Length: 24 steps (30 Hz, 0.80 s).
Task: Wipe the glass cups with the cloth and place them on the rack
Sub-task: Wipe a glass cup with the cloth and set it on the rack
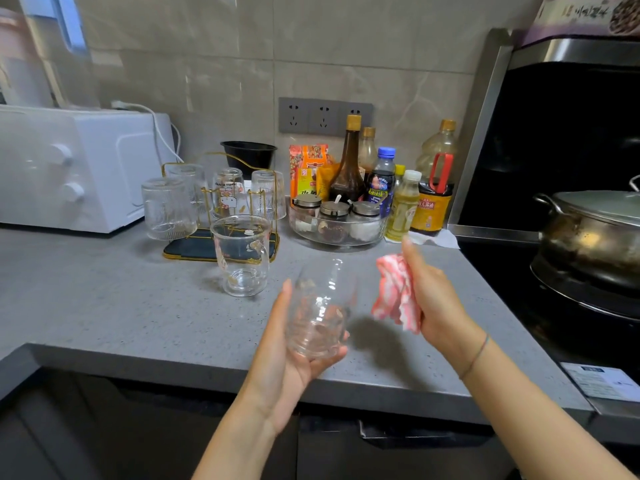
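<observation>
My left hand (291, 355) grips a clear ribbed glass cup (320, 310) from below, holding it tilted above the front of the grey counter (104, 306). Just to its right my right hand (433, 296) holds a bunched pink-and-white striped cloth (394, 292), apart from the cup. A clear glass mug with a handle (242, 254) stands upright on the counter in front of the gold wire rack (214, 244). Several glasses hang upside down on the rack, one with a cartoon print (228, 192), another ribbed one (168, 209) at the left.
A white oven (69, 168) stands at the back left. A glass tray of spice jars (337, 223) and several sauce and oil bottles (349, 164) fill the back right. A lidded steel pot (595, 230) sits on the black stove to the right.
</observation>
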Each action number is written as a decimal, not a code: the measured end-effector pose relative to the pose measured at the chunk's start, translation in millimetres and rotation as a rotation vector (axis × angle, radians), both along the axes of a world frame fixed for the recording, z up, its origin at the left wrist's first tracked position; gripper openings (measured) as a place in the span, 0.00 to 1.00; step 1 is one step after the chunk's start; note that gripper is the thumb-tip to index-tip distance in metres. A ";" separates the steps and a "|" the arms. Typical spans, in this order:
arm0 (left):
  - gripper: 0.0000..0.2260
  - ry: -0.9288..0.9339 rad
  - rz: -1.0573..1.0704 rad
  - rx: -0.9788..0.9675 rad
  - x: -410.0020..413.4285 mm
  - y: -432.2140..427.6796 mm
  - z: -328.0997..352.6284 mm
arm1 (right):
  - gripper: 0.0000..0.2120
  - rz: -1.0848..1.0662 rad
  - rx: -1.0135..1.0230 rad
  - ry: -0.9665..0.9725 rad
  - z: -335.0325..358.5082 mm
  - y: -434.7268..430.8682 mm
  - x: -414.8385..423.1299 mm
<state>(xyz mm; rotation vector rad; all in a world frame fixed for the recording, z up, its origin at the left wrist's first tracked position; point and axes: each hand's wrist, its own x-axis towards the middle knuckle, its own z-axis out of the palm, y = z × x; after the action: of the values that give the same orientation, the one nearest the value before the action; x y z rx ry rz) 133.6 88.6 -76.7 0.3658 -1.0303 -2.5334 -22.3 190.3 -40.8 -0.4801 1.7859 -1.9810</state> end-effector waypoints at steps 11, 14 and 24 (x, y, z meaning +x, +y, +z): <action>0.20 -0.012 0.061 -0.063 -2.1 3.9 -11.6 | 0.14 -0.008 0.666 0.584 -55.9 0.7 -29.9; 0.23 -0.003 0.087 -0.091 -1.2 1.6 -13.0 | 0.23 -0.145 0.800 0.685 -58.4 5.0 -28.9; 0.32 0.140 0.192 0.005 -6.9 -14.3 24.6 | 0.30 0.212 -0.086 0.801 -7.3 -8.0 82.7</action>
<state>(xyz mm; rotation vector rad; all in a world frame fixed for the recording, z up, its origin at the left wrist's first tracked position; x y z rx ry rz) 126.7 74.3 -52.1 0.2708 -0.8924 -2.3537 60.3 182.3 -48.1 -1.5939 1.9476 -1.8413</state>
